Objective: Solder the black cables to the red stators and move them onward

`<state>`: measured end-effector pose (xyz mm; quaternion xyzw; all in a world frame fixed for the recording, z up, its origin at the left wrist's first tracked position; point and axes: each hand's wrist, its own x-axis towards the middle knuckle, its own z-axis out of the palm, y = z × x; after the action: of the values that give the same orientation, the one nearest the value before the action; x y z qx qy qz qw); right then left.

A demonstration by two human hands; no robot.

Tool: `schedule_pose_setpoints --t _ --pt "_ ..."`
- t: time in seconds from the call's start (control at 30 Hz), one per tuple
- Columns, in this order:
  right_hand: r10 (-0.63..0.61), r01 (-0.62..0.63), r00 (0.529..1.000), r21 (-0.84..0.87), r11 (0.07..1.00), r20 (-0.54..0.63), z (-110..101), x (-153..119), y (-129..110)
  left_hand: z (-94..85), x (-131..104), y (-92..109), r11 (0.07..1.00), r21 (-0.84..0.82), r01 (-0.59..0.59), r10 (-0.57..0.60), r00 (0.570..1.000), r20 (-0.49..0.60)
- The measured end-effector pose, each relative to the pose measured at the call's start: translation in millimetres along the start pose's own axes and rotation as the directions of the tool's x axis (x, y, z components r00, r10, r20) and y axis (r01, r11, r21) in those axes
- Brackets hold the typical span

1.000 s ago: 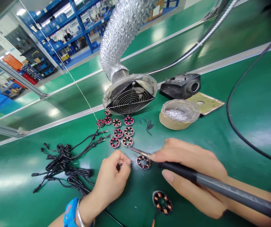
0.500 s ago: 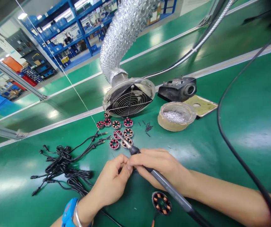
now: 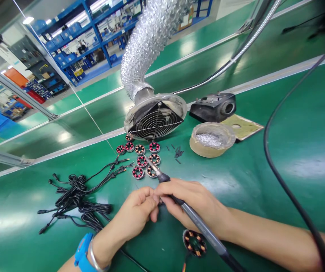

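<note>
My right hand (image 3: 196, 204) is closed around a soldering iron (image 3: 192, 213), whose metal tip points up and to the left over the motor stators. Close against its fingertips, my left hand (image 3: 140, 209) pinches something small and dark that the fingers mostly hide. A single stator (image 3: 194, 243) with copper windings and coloured wires lies just below my right hand. Beyond my hands, several ring-shaped stators (image 3: 138, 172) with red or copper coils stand in a cluster. A black cable (image 3: 132, 260) runs out below my left wrist.
Coiled black cables (image 3: 76, 192) lie to the left. Small black tube pieces (image 3: 178, 152) lie behind my right hand. Farther back are a fume extractor fan (image 3: 155, 121), a round tub (image 3: 212, 147), a black iron holder (image 3: 213, 105) and a yellow sponge (image 3: 243, 126). The iron's cord (image 3: 278, 177) loops at right.
The soldering iron has shifted slightly right and down with my right hand. My left hand's lower fingers have uncurled a little; its pinch stays beside the right fingertips.
</note>
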<state>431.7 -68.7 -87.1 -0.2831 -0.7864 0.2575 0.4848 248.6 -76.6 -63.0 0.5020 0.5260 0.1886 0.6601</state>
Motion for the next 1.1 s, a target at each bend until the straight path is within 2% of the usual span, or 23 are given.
schedule_pose_setpoints --t 0.1,0.2,0.3,0.4,0.57,0.8,0.93,1.1 --pt "0.041 -0.041 0.999 0.015 0.999 0.014 -4 3 -1 3.5 0 5 0.999 -0.031 0.041 -0.043 0.998 -0.052" --pt "0.149 -0.151 0.985 0.010 0.989 0.086 -7 3 -2 5.8 0 8 0.999 -0.036 0.041 -0.044 0.995 -0.086" --pt "0.182 -0.183 0.978 0.003 0.983 0.098 -5 3 -1 6.8 1 9 0.999 -0.030 0.035 -0.038 0.994 -0.107" --pt "0.147 -0.144 0.987 -0.045 0.989 0.060 -2 3 1 7.5 2 6 0.999 -0.023 0.027 -0.029 0.991 -0.130" --pt "0.021 -0.018 0.999 -0.069 0.997 0.041 -3 3 2 8.2 3 1 1.000 -0.012 -0.004 0.002 0.987 -0.159" --pt "-0.018 0.020 1.000 -0.081 0.996 0.024 -33 1 -5 9.2 1 3 1.000 0.021 0.003 0.001 0.985 -0.172" --pt "-0.044 0.044 0.999 -0.029 0.999 0.023 -47 -3 -12 8.9 1 4 1.000 0.016 0.017 -0.014 0.986 -0.166" --pt "-0.015 0.011 0.993 0.030 0.999 0.115 -53 -3 -18 9.4 1 3 1.000 0.004 0.022 -0.021 0.985 -0.171"
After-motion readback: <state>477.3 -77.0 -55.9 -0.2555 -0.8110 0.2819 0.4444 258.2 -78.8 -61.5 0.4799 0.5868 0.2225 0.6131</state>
